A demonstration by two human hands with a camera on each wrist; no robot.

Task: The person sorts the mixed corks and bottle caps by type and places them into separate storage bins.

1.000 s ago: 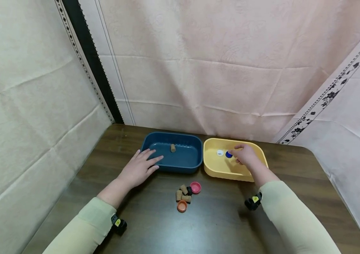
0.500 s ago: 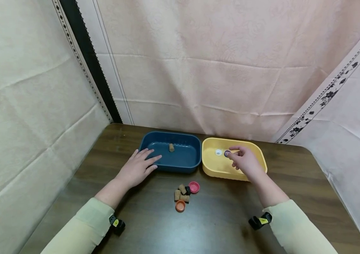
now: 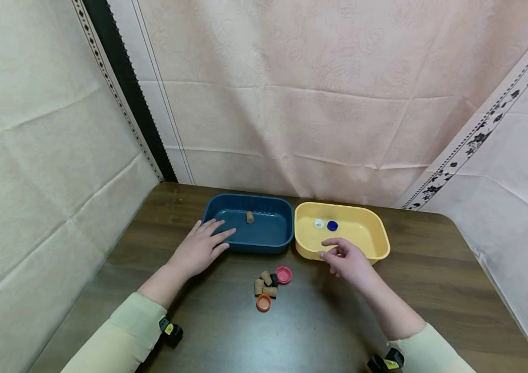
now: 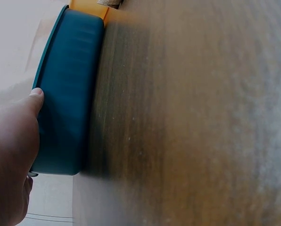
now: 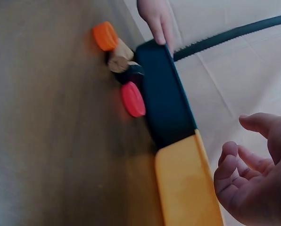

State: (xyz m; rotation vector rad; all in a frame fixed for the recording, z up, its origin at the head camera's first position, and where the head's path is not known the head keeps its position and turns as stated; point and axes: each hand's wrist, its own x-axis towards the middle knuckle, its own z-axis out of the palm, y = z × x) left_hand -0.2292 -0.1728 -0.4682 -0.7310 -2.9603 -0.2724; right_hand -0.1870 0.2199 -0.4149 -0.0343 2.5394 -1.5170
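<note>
"Since the frame half a second ago, the right hand (image 3: 348, 261) has pulled back from the round blue plastic cap (image 3: 332, 226) to the near edge of the yellow plastic tray (image 3: 364, 232), right of centre, leaving that cap on the tray floor beside the round white plastic cap (image 3: 319, 224)."

"Is it carrying anything?"

"Nothing I can see. Its fingers are loosely bent, with the thumb well clear of them in the right wrist view."

"And the left hand (image 3: 199, 246)?"

"It has stayed put, fingers spread and straight, resting over the left end of the dark blue plastic tray (image 3: 268, 228), thumb at the near rim. Probably it's steadying that tray; it grips nothing."

"Why two trays?"

"Perhaps to keep kinds apart: the brown cylindrical cork (image 3: 250, 217) lies alone in the blue one, both caps in the yellow."

"What's at lower centre?"

"A loose cluster on the brown wooden bench (image 3: 217, 326): three brown corks (image 3: 270, 292), a small black piece (image 3: 274, 280) partly hidden, a pinkish-red round cap (image 3: 284, 275) and an orange round cap (image 3: 263, 303). They're probably placed there to be within easy reach of both hands."
</note>
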